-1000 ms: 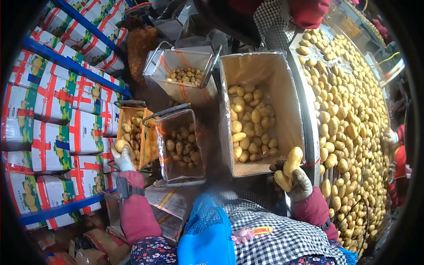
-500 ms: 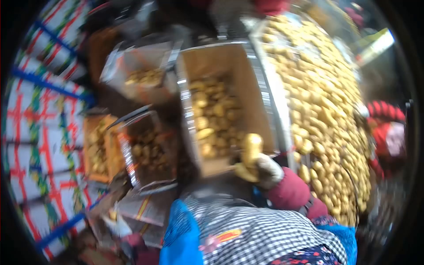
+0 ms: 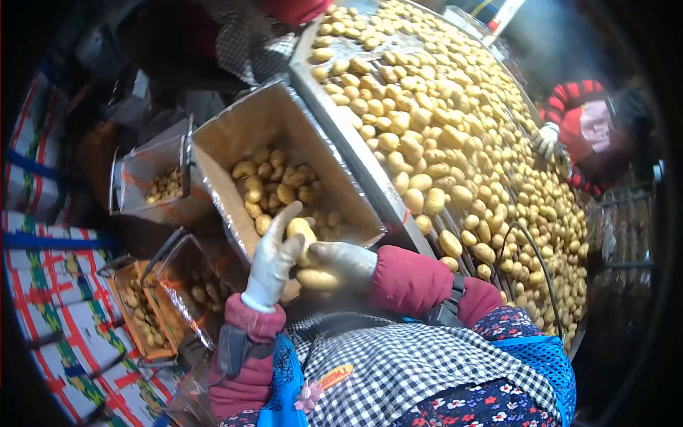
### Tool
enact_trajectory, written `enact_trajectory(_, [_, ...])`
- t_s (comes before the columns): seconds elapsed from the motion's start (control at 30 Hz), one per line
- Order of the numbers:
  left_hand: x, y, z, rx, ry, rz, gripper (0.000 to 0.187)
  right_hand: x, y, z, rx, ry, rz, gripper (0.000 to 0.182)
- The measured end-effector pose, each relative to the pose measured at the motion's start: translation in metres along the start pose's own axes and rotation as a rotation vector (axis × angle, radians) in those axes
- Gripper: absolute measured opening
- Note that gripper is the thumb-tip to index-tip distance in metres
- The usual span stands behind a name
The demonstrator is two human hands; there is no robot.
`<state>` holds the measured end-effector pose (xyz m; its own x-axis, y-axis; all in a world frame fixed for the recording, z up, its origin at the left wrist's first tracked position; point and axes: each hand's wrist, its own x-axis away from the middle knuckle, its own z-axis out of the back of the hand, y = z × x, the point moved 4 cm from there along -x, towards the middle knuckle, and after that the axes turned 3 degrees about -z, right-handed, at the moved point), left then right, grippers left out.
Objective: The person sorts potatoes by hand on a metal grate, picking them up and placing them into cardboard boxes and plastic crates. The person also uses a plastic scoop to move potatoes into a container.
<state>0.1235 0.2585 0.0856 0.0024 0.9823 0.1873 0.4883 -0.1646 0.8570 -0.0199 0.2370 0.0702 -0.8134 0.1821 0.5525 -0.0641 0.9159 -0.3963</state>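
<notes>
The gloved left hand point(image 3: 274, 260) and gloved right hand point(image 3: 340, 265) are cupping pale yellow potatoes point(image 3: 304, 235) just above the open cardboard box point(image 3: 235, 135), at its six o'clock edge; one potato could be slipping past the rim.

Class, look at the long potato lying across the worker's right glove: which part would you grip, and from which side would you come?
Grip the long potato around its exposed left end, coming from the left. It lies roughly level, and the right hand covers its right end, while the left hand is already on that side.
</notes>
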Motion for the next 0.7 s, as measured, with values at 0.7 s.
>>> enact_trajectory(0.7, [-0.050,0.007,0.044,-0.448,0.384,-0.317,0.071,0.197,-0.002,0.101,-0.652,0.255,0.810,0.051])
